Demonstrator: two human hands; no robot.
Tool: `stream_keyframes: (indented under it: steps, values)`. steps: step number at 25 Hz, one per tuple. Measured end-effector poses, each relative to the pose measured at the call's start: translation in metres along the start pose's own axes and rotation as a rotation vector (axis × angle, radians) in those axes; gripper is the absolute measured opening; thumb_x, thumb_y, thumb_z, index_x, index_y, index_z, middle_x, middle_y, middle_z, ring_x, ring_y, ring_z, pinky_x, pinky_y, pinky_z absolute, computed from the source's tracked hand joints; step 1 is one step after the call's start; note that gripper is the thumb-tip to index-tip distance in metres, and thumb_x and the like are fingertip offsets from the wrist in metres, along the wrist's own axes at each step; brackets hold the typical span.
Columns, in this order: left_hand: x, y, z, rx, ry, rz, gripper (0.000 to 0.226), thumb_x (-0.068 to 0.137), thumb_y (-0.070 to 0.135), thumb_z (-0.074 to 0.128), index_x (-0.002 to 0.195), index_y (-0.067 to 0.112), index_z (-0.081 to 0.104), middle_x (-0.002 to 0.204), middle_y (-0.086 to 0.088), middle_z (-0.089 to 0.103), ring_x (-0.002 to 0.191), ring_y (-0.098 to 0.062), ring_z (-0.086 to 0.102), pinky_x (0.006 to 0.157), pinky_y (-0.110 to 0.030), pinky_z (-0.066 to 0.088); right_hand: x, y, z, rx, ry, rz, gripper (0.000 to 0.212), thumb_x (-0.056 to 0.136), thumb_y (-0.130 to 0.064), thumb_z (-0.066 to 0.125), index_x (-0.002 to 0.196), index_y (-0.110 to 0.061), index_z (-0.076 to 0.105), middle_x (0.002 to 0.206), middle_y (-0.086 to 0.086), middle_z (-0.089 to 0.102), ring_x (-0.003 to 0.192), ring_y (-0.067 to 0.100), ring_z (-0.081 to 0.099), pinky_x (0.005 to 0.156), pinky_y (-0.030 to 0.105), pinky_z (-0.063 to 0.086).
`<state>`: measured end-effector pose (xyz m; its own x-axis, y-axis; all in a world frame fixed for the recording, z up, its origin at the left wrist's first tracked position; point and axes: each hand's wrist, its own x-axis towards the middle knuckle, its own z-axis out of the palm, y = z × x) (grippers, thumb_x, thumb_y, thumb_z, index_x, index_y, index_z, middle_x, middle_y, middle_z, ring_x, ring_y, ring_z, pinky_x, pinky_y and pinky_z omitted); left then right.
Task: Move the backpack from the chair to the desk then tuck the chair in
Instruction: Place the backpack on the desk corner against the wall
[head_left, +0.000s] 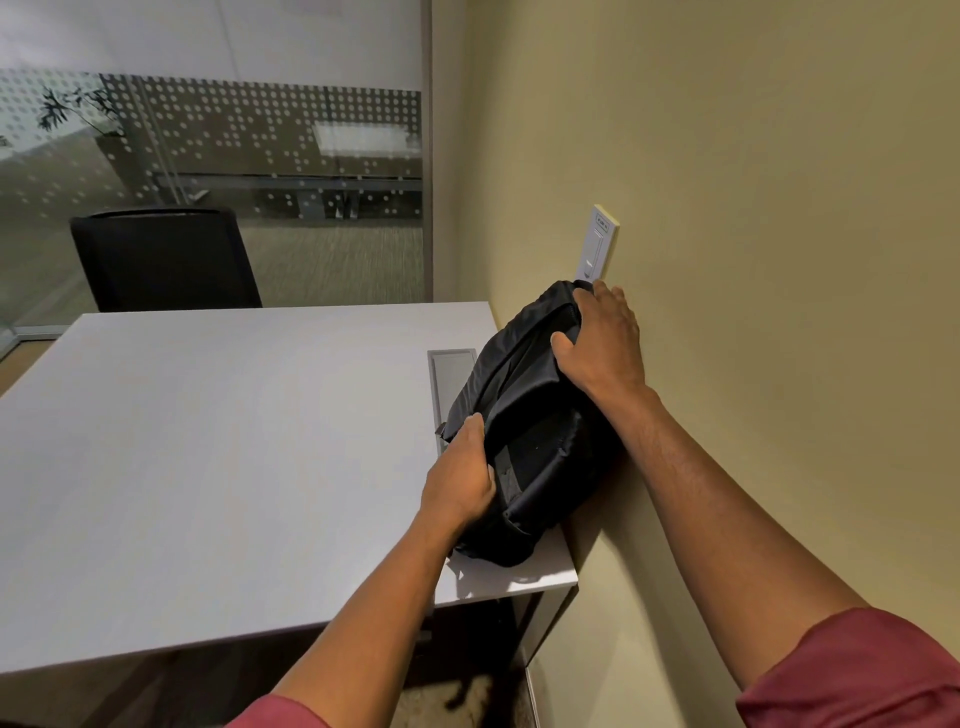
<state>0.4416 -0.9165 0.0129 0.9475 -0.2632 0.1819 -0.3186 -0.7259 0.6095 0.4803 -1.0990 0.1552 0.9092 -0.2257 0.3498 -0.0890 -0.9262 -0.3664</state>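
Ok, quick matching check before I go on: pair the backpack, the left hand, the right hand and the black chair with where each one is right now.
Things:
1. backpack
2. left hand
3. right hand
4. black chair

Places:
A. on the far, upper end of the bag, beside the wall
B. behind the desk's far edge, by the glass partition
C. on the desk's right side, against the wall
D. on the bag's near left side

Pairs: 1-C, 2-D, 3-A, 4-B
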Motion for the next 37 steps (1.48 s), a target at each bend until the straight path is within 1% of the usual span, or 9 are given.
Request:
stream_keyframes:
  steps: [2,4,8,10,12,14,17,25,37]
  values:
    - [-0.004,-0.001,-0.006,0.012,0.023,0.012,0.025,0.088,0.014,0.044,0.11,0.023,0.038,0.097,-0.003,0.055,0.074,-0.025,0.056,0.065,-0.042,0.053,-0.009,-0.004,0.001,0.021,0.015,-0.026,0.064,0.091,-0.028,0.059,0.149,-0.009,0.037,0.162,0.017,0.026,0.151,0.035,0.015,0.123,0.046,0.015]
    - [-0.013,0.0,-0.016,0.007,0.046,0.027,0.023,0.092,0.022,0.045,0.114,0.022,0.039,0.103,-0.003,0.055,0.081,-0.026,0.056,0.069,-0.041,0.052,-0.021,-0.011,-0.003,0.065,0.032,-0.064,0.062,0.091,-0.026,0.06,0.147,-0.008,0.04,0.161,0.017,0.028,0.151,0.034,0.017,0.123,0.046,0.016]
    - [-0.043,-0.007,-0.038,0.006,0.058,0.038,0.03,0.094,0.034,0.046,0.122,0.024,0.04,0.116,-0.002,0.053,0.097,-0.025,0.056,0.077,-0.042,0.052,-0.057,-0.03,-0.01,0.164,0.056,-0.146,0.056,0.092,-0.02,0.061,0.145,-0.009,0.045,0.16,0.014,0.033,0.151,0.032,0.02,0.122,0.047,0.018]
    - [-0.064,-0.014,-0.052,0.058,0.047,0.017,0.039,0.096,0.034,0.048,0.131,0.02,0.039,0.129,-0.006,0.051,0.113,-0.027,0.054,0.087,-0.041,0.049,-0.082,-0.04,-0.013,0.206,0.042,-0.147,0.053,0.095,-0.021,0.059,0.145,-0.011,0.045,0.16,0.012,0.033,0.151,0.031,0.019,0.123,0.045,0.018]
    - [-0.09,-0.024,-0.066,0.121,0.039,-0.006,0.052,0.099,0.034,0.047,0.145,0.015,0.032,0.148,-0.008,0.041,0.133,-0.027,0.042,0.103,-0.041,0.041,-0.114,-0.051,-0.015,0.233,0.021,-0.124,0.051,0.097,-0.024,0.056,0.146,-0.011,0.045,0.16,0.011,0.032,0.151,0.03,0.019,0.123,0.043,0.017]
    - [-0.121,-0.034,-0.079,0.147,0.025,-0.039,0.059,0.101,0.036,0.043,0.152,0.014,0.023,0.159,-0.006,0.027,0.146,-0.024,0.025,0.114,-0.041,0.03,-0.149,-0.061,-0.017,0.237,-0.005,-0.099,0.052,0.098,-0.027,0.055,0.146,-0.01,0.044,0.16,0.012,0.033,0.151,0.031,0.02,0.123,0.043,0.017]
    - [-0.175,-0.044,-0.098,0.142,0.018,-0.069,0.06,0.101,0.037,0.042,0.154,0.016,0.021,0.162,-0.004,0.021,0.149,-0.021,0.017,0.117,-0.041,0.026,-0.208,-0.079,-0.013,0.248,-0.057,-0.082,0.054,0.099,-0.031,0.055,0.147,-0.01,0.043,0.159,0.013,0.034,0.15,0.031,0.021,0.123,0.043,0.018]
    - [-0.306,-0.065,-0.148,0.171,0.061,-0.153,0.059,0.1,0.035,0.045,0.153,0.017,0.025,0.161,-0.005,0.023,0.148,-0.021,0.019,0.117,-0.039,0.025,-0.334,-0.138,-0.004,0.316,-0.172,-0.11,0.055,0.1,-0.039,0.05,0.147,-0.01,0.042,0.156,0.012,0.039,0.148,0.03,0.027,0.12,0.049,0.026]
    - [-0.454,-0.071,-0.2,0.261,0.172,-0.302,0.059,0.097,0.036,0.051,0.149,0.015,0.033,0.158,-0.008,0.028,0.146,-0.024,0.025,0.117,-0.043,0.029,-0.475,-0.196,-0.009,0.449,-0.356,-0.183,0.06,0.101,-0.04,0.048,0.15,-0.008,0.035,0.156,0.013,0.039,0.146,0.029,0.031,0.119,0.042,0.025]
